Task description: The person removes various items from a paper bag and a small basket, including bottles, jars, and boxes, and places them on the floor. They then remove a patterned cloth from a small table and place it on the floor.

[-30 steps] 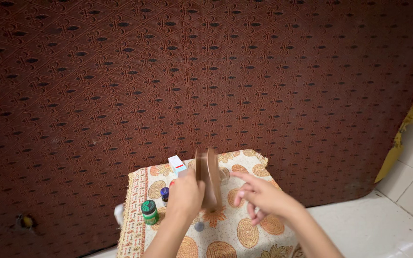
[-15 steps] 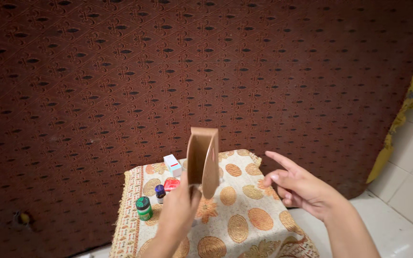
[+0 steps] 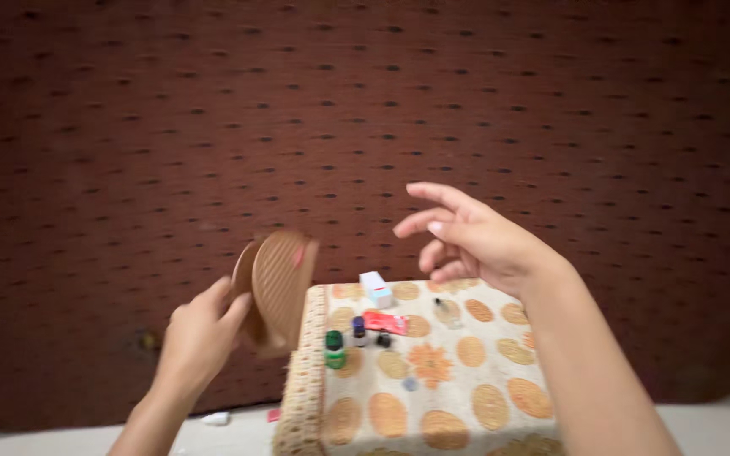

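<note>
Left of the cloth-covered worktop (image 3: pixel 466 397), the left hand (image 3: pixel 200 333) holds a brown ribbed sandal (image 3: pixel 279 283) upright in the air, its grip clamped on the lower edge. The right hand (image 3: pixel 475 236) hangs above the far side of the worktop, fingers spread apart and holding nothing. On the patterned cloth stand a green-capped jar (image 3: pixel 334 349), a dark small bottle (image 3: pixel 358 331), a red packet (image 3: pixel 384 322) and a white box (image 3: pixel 374 289). The frame is blurred, suggesting quick motion. Held only by its edge, the sandal could slip free, or swing into the jar near the cloth's edge and topple it.
</note>
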